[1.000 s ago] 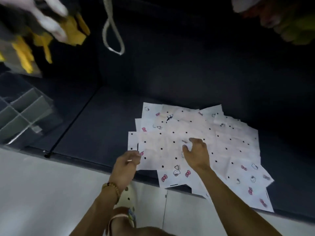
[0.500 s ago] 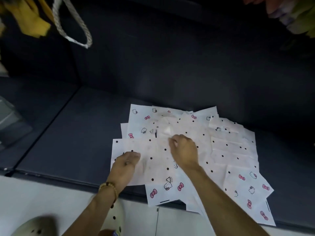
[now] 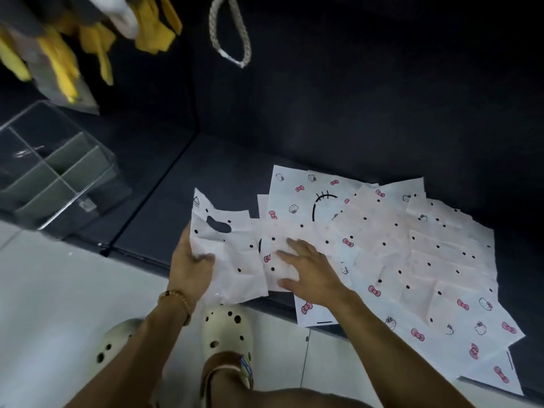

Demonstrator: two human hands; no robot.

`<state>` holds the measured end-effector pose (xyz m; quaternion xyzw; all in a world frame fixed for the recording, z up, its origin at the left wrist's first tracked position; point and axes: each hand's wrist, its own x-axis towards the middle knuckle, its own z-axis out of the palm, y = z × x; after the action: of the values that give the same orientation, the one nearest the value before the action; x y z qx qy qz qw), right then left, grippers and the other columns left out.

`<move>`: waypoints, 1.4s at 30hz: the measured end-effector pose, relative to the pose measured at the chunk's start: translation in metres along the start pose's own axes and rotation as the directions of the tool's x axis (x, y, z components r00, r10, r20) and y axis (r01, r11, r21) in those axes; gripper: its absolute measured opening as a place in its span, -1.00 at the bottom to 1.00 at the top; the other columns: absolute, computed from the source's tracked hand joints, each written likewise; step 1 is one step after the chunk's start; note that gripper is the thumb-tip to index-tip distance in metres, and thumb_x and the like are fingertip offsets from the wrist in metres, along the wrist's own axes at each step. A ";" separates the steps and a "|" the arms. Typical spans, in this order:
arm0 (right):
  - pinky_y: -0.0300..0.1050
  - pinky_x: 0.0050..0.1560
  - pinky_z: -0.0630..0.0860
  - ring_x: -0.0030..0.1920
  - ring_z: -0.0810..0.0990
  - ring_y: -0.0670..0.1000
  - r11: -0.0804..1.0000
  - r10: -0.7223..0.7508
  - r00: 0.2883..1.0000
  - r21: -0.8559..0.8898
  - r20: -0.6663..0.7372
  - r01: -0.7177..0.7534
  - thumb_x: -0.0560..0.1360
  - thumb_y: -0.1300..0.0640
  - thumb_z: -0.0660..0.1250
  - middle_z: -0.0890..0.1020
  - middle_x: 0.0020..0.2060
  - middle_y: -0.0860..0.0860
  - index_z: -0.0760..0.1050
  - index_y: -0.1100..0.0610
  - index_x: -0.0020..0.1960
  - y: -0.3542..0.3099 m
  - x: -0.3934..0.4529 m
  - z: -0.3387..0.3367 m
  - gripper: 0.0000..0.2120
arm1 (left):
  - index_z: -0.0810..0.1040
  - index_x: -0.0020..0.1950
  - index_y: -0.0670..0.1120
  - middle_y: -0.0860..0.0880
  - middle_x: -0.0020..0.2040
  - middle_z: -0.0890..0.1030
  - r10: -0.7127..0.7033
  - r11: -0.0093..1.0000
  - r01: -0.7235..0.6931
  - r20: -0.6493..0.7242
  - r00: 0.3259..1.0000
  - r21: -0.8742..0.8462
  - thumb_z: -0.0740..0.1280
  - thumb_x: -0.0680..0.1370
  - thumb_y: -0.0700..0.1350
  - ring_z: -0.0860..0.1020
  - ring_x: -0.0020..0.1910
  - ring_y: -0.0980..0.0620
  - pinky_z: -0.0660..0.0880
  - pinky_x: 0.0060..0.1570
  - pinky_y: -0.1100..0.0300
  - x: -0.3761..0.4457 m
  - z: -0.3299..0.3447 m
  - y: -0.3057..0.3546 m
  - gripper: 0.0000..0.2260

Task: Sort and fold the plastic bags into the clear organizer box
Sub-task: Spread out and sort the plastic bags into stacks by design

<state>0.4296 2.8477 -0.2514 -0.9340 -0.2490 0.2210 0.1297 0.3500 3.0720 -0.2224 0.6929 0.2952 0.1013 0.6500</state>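
bags [image 3: 382,245]: white, black dots, pink bows, cat faces
box [image 3: 59,172]: clear, grey-green dividers
cloths [image 3: 97,39]: yellow, upper left
rope [image 3: 229,33]: pale grey
clogs [image 3: 226,331]: cream
bracelet [image 3: 176,298]: amber beads
surface [image 3: 147,219]: dark grey
floor [image 3: 59,290]: white

Couldn't read any actual words or numbers. The plastic bags [image 3: 382,245] only had printed cartoon cat faces, pink bows and black dots. The clear organizer box [image 3: 56,169] had a small sticker [image 3: 87,205] on its front, too blurry to read.
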 end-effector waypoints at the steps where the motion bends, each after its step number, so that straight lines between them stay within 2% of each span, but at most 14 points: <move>1: -0.07 0.43 0.05 0.51 0.02 -0.04 1.000 -0.002 1.000 0.013 -0.028 0.003 0.50 -0.14 0.34 0.13 0.54 -0.09 0.29 -0.11 0.48 0.000 0.002 0.005 -0.42 | 0.42 0.32 0.02 0.08 0.07 0.57 0.006 1.000 -0.006 -0.008 1.000 0.001 0.20 0.46 -0.50 0.54 0.00 0.09 0.50 -0.19 0.34 0.000 -0.008 -0.002 -0.43; 6: -0.10 0.17 0.37 0.20 0.41 0.02 0.999 0.026 0.960 -0.010 -0.277 -0.030 0.55 -0.04 0.31 0.53 0.18 -0.03 0.62 0.01 0.18 -0.010 0.015 0.011 -0.74 | 0.52 0.10 0.07 0.12 -0.04 0.60 -0.082 0.995 0.081 -0.018 0.996 -0.061 0.21 0.52 -0.41 0.57 -0.09 0.15 0.51 -0.33 0.34 -0.001 -0.035 -0.007 -0.62; 9: -0.14 -0.13 0.46 -0.13 0.57 0.04 0.953 0.215 0.903 0.283 -0.371 -0.110 0.56 0.04 0.31 0.59 -0.29 -0.07 0.66 0.09 -0.13 -0.028 0.022 -0.004 -0.80 | 0.53 -0.05 0.12 0.12 -0.08 0.60 -0.126 0.990 0.122 -0.054 0.991 -0.065 0.20 0.59 -0.28 0.57 -0.12 0.12 0.49 -0.33 0.25 -0.004 -0.046 -0.009 -0.72; 12: -0.19 -0.24 0.44 -0.37 0.52 -0.02 0.775 0.433 0.812 0.622 -0.392 -0.113 0.53 0.09 0.32 0.53 -0.50 -0.08 0.52 0.06 -0.41 -0.050 0.029 -0.025 -0.67 | 0.55 -0.05 0.08 0.06 -0.08 0.62 -0.163 0.979 0.154 -0.059 0.985 -0.131 0.22 0.59 -0.27 0.59 -0.12 0.05 0.51 -0.30 0.19 -0.008 -0.049 -0.004 -0.75; 16: -0.23 -0.30 0.36 -0.46 0.44 -0.13 0.770 0.357 0.836 0.638 -0.418 -0.009 0.51 0.08 0.32 0.49 -0.56 -0.13 0.48 0.04 -0.47 -0.095 0.023 -0.037 -0.64 | 0.60 0.08 -0.03 -0.10 -0.01 0.67 -0.308 0.894 0.320 0.087 0.947 -0.314 0.24 0.59 -0.17 0.63 -0.07 -0.13 0.58 -0.15 0.01 -0.015 -0.031 0.011 -0.84; 19: -0.15 -0.19 0.48 -0.30 0.58 -0.04 0.880 0.223 0.837 0.473 -0.499 0.048 0.53 0.03 0.29 0.64 -0.35 -0.08 0.61 0.06 -0.29 -0.118 0.015 -0.035 -0.74 | 0.58 0.21 -0.05 -0.13 0.10 0.65 -0.303 0.815 0.437 0.363 0.881 -0.381 0.18 0.61 0.08 0.61 0.09 -0.17 0.51 0.13 -0.14 -0.020 -0.009 0.025 -0.68; 21: -0.12 -0.14 0.49 -0.22 0.57 -0.01 0.927 0.138 0.838 0.366 -0.528 0.078 0.55 0.02 0.27 0.63 -0.23 -0.01 0.65 0.05 -0.16 -0.117 0.009 -0.035 -0.77 | 0.58 0.22 -0.07 -0.15 0.11 0.64 -0.253 0.781 0.470 0.480 0.840 -0.411 0.16 0.58 0.17 0.60 0.11 -0.15 0.50 0.14 -0.09 -0.021 0.005 0.033 -0.58; 23: -0.13 -0.10 0.47 -0.18 0.56 -0.04 0.922 0.067 0.873 0.364 -0.483 0.131 0.58 0.03 0.24 0.60 -0.17 -0.03 0.66 0.03 -0.07 -0.105 0.000 -0.037 -0.77 | 0.59 0.19 -0.13 -0.17 0.04 0.66 -0.240 0.806 0.439 0.458 0.856 -0.397 0.24 0.58 0.03 0.63 0.03 -0.14 0.53 0.04 -0.03 -0.020 0.021 0.036 -0.69; 25: -0.26 -0.04 0.46 -0.12 0.57 -0.12 0.888 0.054 0.904 0.434 -0.425 0.151 0.60 0.03 0.22 0.59 -0.08 -0.09 0.65 0.03 0.03 -0.084 -0.012 -0.038 -0.77 | 0.61 0.09 -0.15 -0.14 -0.07 0.69 -0.276 0.876 0.377 0.329 0.903 -0.300 0.29 0.56 -0.19 0.65 -0.11 -0.11 0.56 -0.13 0.04 -0.020 0.039 0.033 -0.84; 28: -0.39 -0.04 0.43 -0.10 0.56 -0.18 0.873 0.163 0.869 0.479 -0.467 0.094 0.58 0.11 0.26 0.60 0.00 -0.09 0.61 0.07 0.16 -0.033 -0.033 -0.040 -0.78 | 0.57 -0.12 -0.07 -0.02 -0.21 0.67 -0.308 0.916 0.357 0.250 0.918 -0.185 0.32 0.52 -0.29 0.62 -0.22 -0.03 0.55 -0.23 0.10 -0.023 0.073 0.024 -0.87; 32: -0.09 0.22 0.45 0.17 0.54 0.02 0.823 0.505 0.705 0.523 -0.497 -0.221 0.54 0.11 0.32 0.60 0.15 0.05 0.54 0.16 0.24 0.063 -0.066 -0.043 -0.71 | 0.51 -0.07 -0.13 -0.07 -0.11 0.64 -0.294 0.929 0.348 0.324 0.899 -0.123 0.35 0.51 -0.27 0.61 -0.08 -0.13 0.56 -0.03 -0.09 -0.025 0.119 0.017 -0.93; 35: 0.04 0.32 0.37 0.39 0.32 0.10 0.781 0.623 0.647 0.400 -0.439 -0.480 0.51 0.03 0.33 0.43 0.36 0.09 0.38 0.15 0.40 0.131 -0.085 -0.044 -0.51 | 0.46 -0.13 -0.06 -0.01 -0.17 0.63 -0.278 0.944 0.320 0.330 0.902 -0.080 0.33 0.52 -0.28 0.60 -0.14 -0.07 0.54 -0.19 0.07 -0.028 0.147 0.009 -0.86; 39: 0.09 0.47 0.08 0.54 -0.01 0.08 0.830 0.553 0.772 0.133 -0.313 -0.541 0.46 -0.12 0.34 0.10 0.54 0.05 0.14 0.04 0.53 0.174 -0.079 -0.043 -0.27 | 0.49 -0.10 -0.06 0.00 -0.15 0.63 -0.266 0.962 0.271 0.312 0.912 0.026 0.29 0.52 -0.29 0.60 -0.19 0.01 0.51 -0.29 0.15 -0.028 0.151 -0.007 -0.87; 42: 0.09 0.48 -0.03 0.55 -0.07 0.06 0.899 0.404 0.867 -0.048 -0.292 -0.435 0.48 -0.15 0.30 0.08 0.55 0.00 0.39 -0.05 0.39 0.182 -0.067 -0.038 -0.49 | 0.51 -0.08 -0.06 -0.02 -0.13 0.64 -0.284 0.959 0.280 0.266 0.921 0.054 0.28 0.52 -0.30 0.60 -0.18 0.00 0.51 -0.30 0.17 -0.023 0.145 -0.017 -0.86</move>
<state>0.4701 2.6541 -0.2593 -0.9929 -0.0317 0.0978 0.0594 0.4029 2.9371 -0.2523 0.6552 0.3008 -0.0910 0.6870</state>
